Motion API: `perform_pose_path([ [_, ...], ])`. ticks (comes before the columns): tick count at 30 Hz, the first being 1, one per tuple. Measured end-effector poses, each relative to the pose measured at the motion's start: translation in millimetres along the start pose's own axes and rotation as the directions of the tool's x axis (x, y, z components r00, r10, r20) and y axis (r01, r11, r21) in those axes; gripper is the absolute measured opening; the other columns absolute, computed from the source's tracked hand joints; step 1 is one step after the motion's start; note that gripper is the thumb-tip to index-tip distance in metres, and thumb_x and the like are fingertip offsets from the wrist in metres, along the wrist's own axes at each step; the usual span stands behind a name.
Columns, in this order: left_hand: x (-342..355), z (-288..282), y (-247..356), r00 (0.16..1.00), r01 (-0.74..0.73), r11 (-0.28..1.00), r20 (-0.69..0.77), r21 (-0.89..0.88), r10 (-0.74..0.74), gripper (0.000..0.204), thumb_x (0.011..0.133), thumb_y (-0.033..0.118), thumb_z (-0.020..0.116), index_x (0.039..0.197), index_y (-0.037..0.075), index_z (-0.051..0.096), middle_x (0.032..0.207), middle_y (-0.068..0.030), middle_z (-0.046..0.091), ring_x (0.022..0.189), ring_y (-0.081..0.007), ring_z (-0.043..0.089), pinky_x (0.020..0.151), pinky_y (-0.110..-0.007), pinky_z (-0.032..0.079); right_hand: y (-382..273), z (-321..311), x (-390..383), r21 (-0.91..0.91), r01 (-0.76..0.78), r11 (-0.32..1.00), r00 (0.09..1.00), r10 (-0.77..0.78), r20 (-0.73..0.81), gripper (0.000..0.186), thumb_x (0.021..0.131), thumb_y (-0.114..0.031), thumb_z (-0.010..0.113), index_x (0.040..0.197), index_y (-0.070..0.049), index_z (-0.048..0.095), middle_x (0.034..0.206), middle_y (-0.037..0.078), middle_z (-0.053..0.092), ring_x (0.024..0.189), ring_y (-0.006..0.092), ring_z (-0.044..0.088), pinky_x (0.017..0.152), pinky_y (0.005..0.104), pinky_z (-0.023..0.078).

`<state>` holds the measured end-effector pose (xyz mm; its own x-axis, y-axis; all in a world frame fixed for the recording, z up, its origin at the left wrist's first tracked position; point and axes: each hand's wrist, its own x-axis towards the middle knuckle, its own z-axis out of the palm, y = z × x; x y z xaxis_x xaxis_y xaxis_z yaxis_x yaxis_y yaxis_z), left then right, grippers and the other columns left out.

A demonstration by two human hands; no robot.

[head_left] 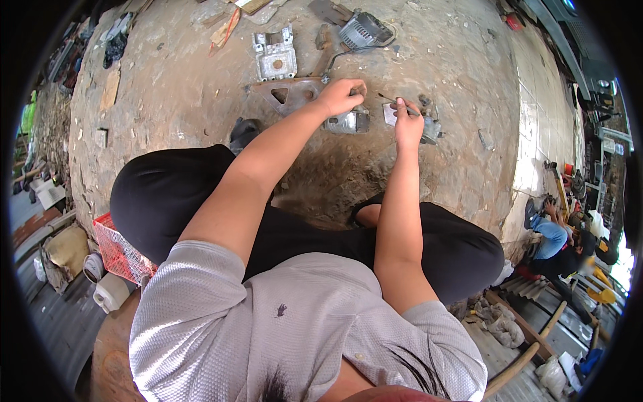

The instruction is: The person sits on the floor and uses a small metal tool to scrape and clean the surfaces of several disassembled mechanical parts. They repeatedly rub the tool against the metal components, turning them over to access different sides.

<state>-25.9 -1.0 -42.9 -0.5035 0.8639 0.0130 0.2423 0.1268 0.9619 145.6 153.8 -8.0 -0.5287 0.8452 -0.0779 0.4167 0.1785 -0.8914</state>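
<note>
Thin tool (388, 98) is up in the right hand (408, 124), held over the dirt ground (462, 87), nearer the ground's right edge than its left. Closest in, you get a grey short-sleeved shirt (301, 308) and black trousers (462, 251), knees spread wide, with a red plastic crate (119, 246) outside the left knee and a whitish jug (111, 293) right by it. Past the knees, the right-hand fingers are clamped on that tool, its dark tip angled up and toward the left hand. Silvery metal part (432, 129) sits just beside the right hand, partly hidden by it, and a small flat pale piece (389, 114) is on the other side. Left hand (343, 97) is over another silvery part (345, 122), fingers curled in; can't tell if they're pinching anything. Just beyond that forearm is a rusty plate with cut-outs (303, 92). Farther out there's a cast silver housing (276, 65), then a finned, motor-looking unit (362, 33) with a cable, toward the ground's far edge. Off past the ground's right edge, beyond the pale tiled strip (532, 127), somebody in blue jeans (552, 238) is sitting low, kinda small and warped by the lens.
</note>
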Motion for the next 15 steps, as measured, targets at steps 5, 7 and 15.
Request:
perform_pose_path([
  [5,-11.6,4.9,4.8,0.998,-0.057,0.998,-0.003,0.018,0.057,0.015,0.09,0.012,0.062,0.1,0.003,0.068,0.091,-0.0151,0.073,0.088,-0.0305,0.069,0.082,-0.04,0.053,-3.1,-2.8,4.6,0.059,-0.04,0.997,0.999,0.04,-0.01,0.031,0.103,-0.027,0.071,0.115,0.001,0.078,0.095,0.009,0.082,0.086,0.0143,0.072,0.082,0.0299,0.055],
  [7,-17.7,8.2,6.6,0.994,-0.105,0.99,0.042,0.093,0.102,0.015,0.09,0.012,0.062,0.099,0.003,0.068,0.09,-0.0153,0.074,0.091,-0.0329,0.071,0.083,-0.041,0.054,-9.2,-4.0,6.3,0.114,-0.058,0.992,0.998,0.061,-0.025,0.031,0.103,-0.026,0.071,0.115,0.001,0.078,0.095,0.009,0.082,0.085,0.0138,0.072,0.08,0.0298,0.054],
  [15,-37.9,44.4,52.0,0.809,-0.553,0.752,0.448,0.358,0.381,0.01,0.083,0.023,0.072,0.086,0.014,0.07,0.093,-0.0026,0.072,0.099,-0.0245,0.065,0.105,-0.042,0.041,-18.7,-27.0,14.2,0.189,-0.064,0.98,0.995,0.077,-0.059,0.031,0.103,-0.025,0.071,0.116,0.004,0.075,0.097,0.011,0.082,0.084,0.0143,0.069,0.079,0.0313,0.054],
])
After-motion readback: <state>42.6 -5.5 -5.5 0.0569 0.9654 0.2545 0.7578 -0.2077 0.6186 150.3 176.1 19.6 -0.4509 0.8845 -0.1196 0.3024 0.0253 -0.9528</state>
